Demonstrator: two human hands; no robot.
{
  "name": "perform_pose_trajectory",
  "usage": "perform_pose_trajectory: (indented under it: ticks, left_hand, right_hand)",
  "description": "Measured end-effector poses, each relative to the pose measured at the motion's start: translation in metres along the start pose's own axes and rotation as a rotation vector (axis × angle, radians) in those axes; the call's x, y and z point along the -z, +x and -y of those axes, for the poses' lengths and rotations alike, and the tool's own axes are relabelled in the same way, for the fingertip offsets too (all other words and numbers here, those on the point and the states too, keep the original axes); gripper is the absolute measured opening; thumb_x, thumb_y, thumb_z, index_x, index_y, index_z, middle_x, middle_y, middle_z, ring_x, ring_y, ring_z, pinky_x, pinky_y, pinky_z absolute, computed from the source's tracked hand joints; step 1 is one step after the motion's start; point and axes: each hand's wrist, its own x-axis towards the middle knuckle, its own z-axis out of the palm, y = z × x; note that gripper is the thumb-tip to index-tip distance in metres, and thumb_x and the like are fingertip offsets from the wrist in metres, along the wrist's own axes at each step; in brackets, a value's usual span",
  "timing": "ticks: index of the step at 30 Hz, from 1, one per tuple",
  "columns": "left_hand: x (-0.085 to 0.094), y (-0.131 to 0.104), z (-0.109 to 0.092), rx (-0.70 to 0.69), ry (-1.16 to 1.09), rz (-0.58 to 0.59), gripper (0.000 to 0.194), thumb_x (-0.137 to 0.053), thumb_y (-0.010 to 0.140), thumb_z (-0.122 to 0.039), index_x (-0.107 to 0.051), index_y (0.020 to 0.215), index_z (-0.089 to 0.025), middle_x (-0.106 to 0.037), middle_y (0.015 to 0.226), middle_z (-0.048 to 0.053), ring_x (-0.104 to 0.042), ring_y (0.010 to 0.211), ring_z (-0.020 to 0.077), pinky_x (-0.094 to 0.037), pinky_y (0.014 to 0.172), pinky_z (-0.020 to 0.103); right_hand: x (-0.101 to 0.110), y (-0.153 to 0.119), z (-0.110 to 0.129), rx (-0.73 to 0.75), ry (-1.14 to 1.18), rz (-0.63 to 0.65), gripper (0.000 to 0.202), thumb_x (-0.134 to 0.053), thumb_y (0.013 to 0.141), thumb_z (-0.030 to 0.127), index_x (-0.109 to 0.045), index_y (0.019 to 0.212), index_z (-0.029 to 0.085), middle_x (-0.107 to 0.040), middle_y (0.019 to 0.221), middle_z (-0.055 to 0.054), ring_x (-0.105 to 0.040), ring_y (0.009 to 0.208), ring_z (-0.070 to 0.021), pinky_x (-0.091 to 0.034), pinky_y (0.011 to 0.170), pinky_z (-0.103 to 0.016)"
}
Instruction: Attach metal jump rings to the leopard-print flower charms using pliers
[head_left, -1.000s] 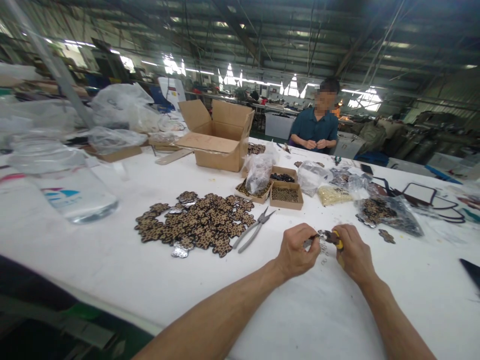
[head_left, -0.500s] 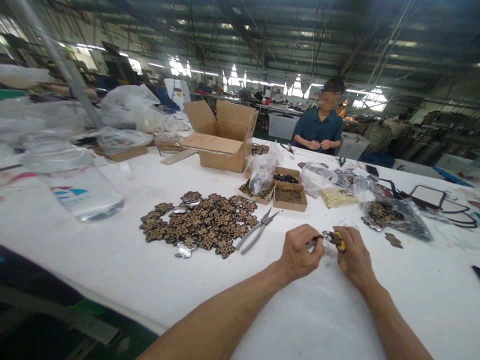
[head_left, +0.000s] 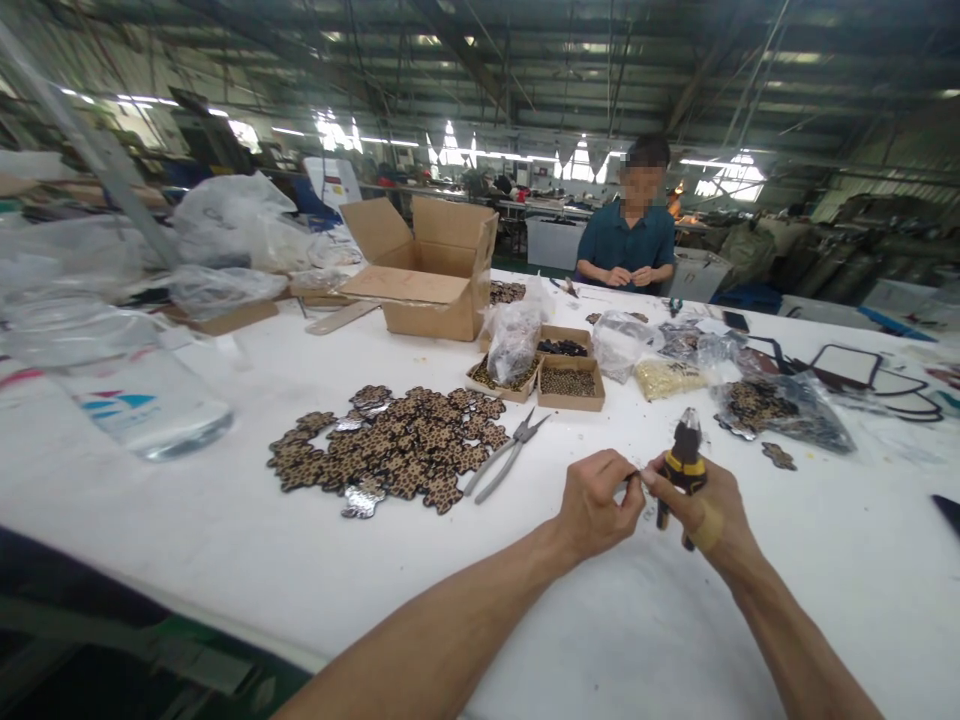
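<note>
My right hand [head_left: 709, 505] is closed round a pair of black and yellow pliers [head_left: 684, 462], their jaws pointing up and away. Its thumb reaches left to the fingertips of my left hand [head_left: 602, 503]. Those left fingers pinch a small dark piece, mostly hidden, so its kind is unclear. Left of the hands, grey long-nosed pliers [head_left: 504, 462] lie on the white table, jaws apart. Beside them spreads a pile of leopard-print, flower-edged patches [head_left: 405, 440], a few showing silvery backs.
Small cardboard trays [head_left: 571, 386] hold tiny brass-coloured and black parts. Behind them stands an open carton [head_left: 435, 318]. A water jug [head_left: 150, 405] is at left. Plastic bags [head_left: 817, 410] and a loose patch [head_left: 778, 456] lie right. A co-worker [head_left: 628, 240] sits across the table.
The pliers in my right hand have swung from pointing left at the left fingers to pointing upward. My right thumb now meets the left fingertips. The view has shifted slightly.
</note>
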Motion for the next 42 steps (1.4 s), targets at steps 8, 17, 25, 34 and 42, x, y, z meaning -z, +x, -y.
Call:
perform_pose_trajectory:
  ticks: [8,17,25,34,42]
  left_hand:
    - [-0.002,0.001,-0.001,-0.078,0.0,0.121,0.006,-0.057,0.085,-0.014,-0.061,0.089,-0.017,-0.066,0.083,0.006,-0.062,0.076,0.016,-0.05,0.069,0.029]
    - [-0.006,-0.001,-0.004,-0.113,-0.086,0.234,0.013,-0.057,0.086,-0.015,-0.063,0.096,-0.018,-0.068,0.086,0.006,-0.064,0.077,0.0167,-0.051,0.07,0.029]
    - [-0.006,-0.001,-0.005,-0.003,-0.096,0.133,0.005,-0.058,0.085,-0.015,-0.062,0.088,-0.018,-0.065,0.078,0.005,-0.061,0.072,0.0147,-0.049,0.067,0.028]
    - [-0.006,-0.001,-0.003,-0.067,-0.037,0.135,0.006,-0.058,0.084,-0.013,-0.062,0.085,-0.017,-0.066,0.078,0.005,-0.062,0.072,0.0152,-0.049,0.067,0.028]
    - [-0.005,-0.001,-0.005,-0.13,0.015,0.166,0.006,-0.057,0.085,-0.015,-0.062,0.087,-0.017,-0.067,0.081,0.006,-0.063,0.074,0.0158,-0.051,0.068,0.029]
  right_hand:
    - [0.003,0.007,-0.02,-0.029,0.076,0.015,0.029,-0.075,0.08,0.043,-0.068,0.089,0.016,-0.067,0.07,-0.004,-0.061,0.063,-0.0176,-0.045,0.051,-0.025]
    - [0.031,0.013,-0.013,-0.041,0.051,0.247,0.021,-0.076,0.075,0.032,-0.068,0.084,0.016,-0.065,0.067,-0.001,-0.057,0.062,-0.015,-0.044,0.056,-0.025]
    - [0.028,0.012,-0.016,-0.109,0.067,0.189,0.028,-0.075,0.077,0.041,-0.067,0.086,0.015,-0.064,0.066,-0.002,-0.055,0.058,-0.0154,-0.04,0.05,-0.025]
    - [0.022,0.01,-0.009,-0.076,0.059,0.208,0.023,-0.076,0.075,0.036,-0.066,0.08,0.016,-0.063,0.065,0.0,-0.056,0.061,-0.0158,-0.044,0.058,-0.027]
    - [0.021,0.011,-0.012,-0.092,0.078,0.169,0.022,-0.073,0.073,0.035,-0.066,0.079,0.015,-0.061,0.064,0.0,-0.053,0.059,-0.0152,-0.042,0.055,-0.027]
